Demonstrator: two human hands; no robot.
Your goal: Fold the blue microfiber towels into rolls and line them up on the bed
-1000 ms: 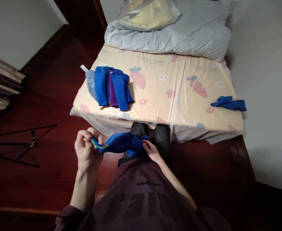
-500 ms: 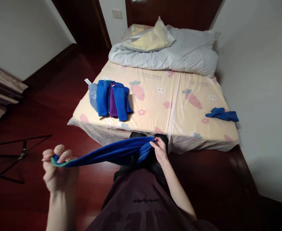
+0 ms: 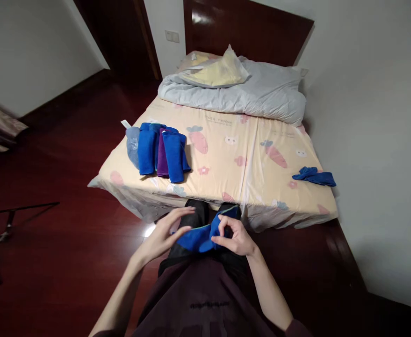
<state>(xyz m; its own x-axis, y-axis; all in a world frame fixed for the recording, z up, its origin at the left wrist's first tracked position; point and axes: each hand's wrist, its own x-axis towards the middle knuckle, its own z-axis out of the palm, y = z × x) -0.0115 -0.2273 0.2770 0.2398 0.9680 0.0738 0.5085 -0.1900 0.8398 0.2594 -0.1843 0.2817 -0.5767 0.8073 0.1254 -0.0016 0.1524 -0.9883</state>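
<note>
A blue cloth with a green edge (image 3: 198, 238) is bunched between my two hands, just in front of my body at the foot of the bed. My right hand (image 3: 234, 236) pinches its right end with closed fingers. My left hand (image 3: 165, 233) lies against its left side with fingers stretched out. On the bed's near left corner lies a row of folded blue and purple cloths (image 3: 160, 151). Another loose blue cloth (image 3: 313, 176) lies at the bed's right edge.
The bed (image 3: 226, 164) has a pale sheet printed with carrots, with a grey duvet (image 3: 236, 93) and a yellow pillow heaped at the head. Dark red wooden floor surrounds it. A black stand's legs (image 3: 12, 220) lie at the left. A white wall runs along the right.
My hands had stretched the blue cloth out wide to the left; now my left hand has come back in and the cloth is gathered small between both hands. The view has tilted upward.
</note>
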